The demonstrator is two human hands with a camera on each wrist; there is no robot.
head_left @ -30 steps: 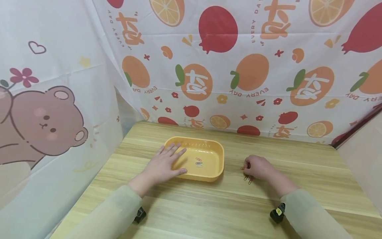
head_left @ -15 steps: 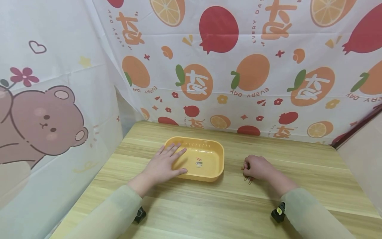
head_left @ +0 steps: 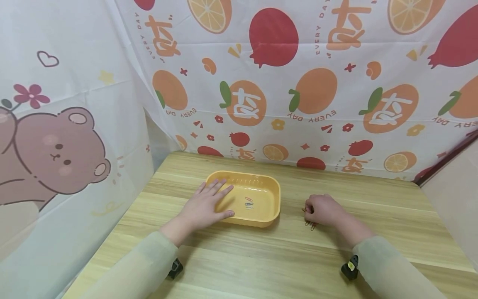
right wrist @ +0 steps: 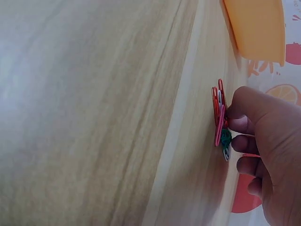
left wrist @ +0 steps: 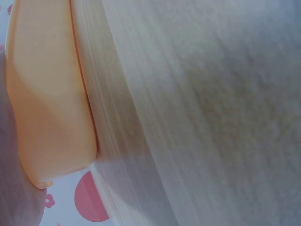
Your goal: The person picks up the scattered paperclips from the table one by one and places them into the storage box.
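Your left hand [head_left: 203,207], fingers spread, lies over the left end of the yellow plastic tray [head_left: 266,206]. Inside: a few loose paperclips [head_left: 249,204]. Farther right, on the wood-grain tabletop [head_left: 239,257]: a small heap of coloured paperclips [right wrist: 220,123]. Your right hand [head_left: 324,209], fingers curled, is at the heap; whether it pinches one, cannot tell.

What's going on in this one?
A person's left hand rests, fingers spread, on the left end of a yellow tray holding a few paper clips. Their right hand has its curled fingers at a small pile of colored clips on the wooden table, right of the tray; whether it pinches one can't be made out.
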